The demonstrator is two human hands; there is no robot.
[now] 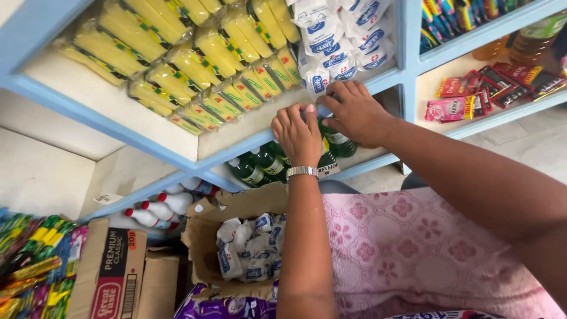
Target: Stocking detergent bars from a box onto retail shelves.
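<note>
Both hands up at the blue shelf edge (147, 145), roughly 12 o'clock from the person's chest. Left hand (297, 134), metal watch (302, 172) on the wrist, fingers curled with the thumb pressed against the right hand. Right hand (354, 112) sits at its 2 o'clock, fingers folded down over the lip. Something small seems pinched between them at the shelf front, but it's hidden; can't tell what either hand is closed on.

Nearest goods: white sachet packs (336, 41) with blue print, stacked at 12 o'clock from the hands, lowest one just touching the right knuckles. Soft, pillow-shaped, glossy film. More of the same lie loose in the open cardboard box (204, 227) at 6 o'clock, propped by the person's lap, probably so it stays within reach.

Yellow packets (195, 59) fill the shelf at 10 o'clock, laid flat in overlapping rows. Green bottles (260, 165) stand one shelf down, under the hands. White bottles with red caps (156, 210) at 8 o'clock.
</note>
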